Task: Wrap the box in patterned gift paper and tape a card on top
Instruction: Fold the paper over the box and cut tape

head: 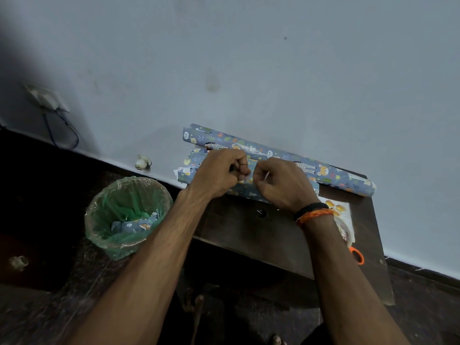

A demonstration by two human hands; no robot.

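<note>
A box wrapped in blue animal-print gift paper (pixel 242 190) lies on the dark table (pixel 249 232), mostly hidden under my hands. My left hand (pixel 221 170) is curled above its top, fingers pinching something small that I cannot make out. My right hand (pixel 278 183) is curled beside it, fingertips meeting the left hand's over the paper. A thin pale strip shows between the right fingers. A roll of the same paper (pixel 323 170) lies against the wall behind the box. A card with orange shapes (pixel 341 212) lies at the right, partly behind my right wrist.
Orange-handled scissors (pixel 358 255) lie on the table's right side by a round white object (pixel 346 232). A green-lined waste bin (pixel 127 215) holding paper scraps stands on the floor to the left. Loose paper offcuts (pixel 184 173) lie at the table's left end.
</note>
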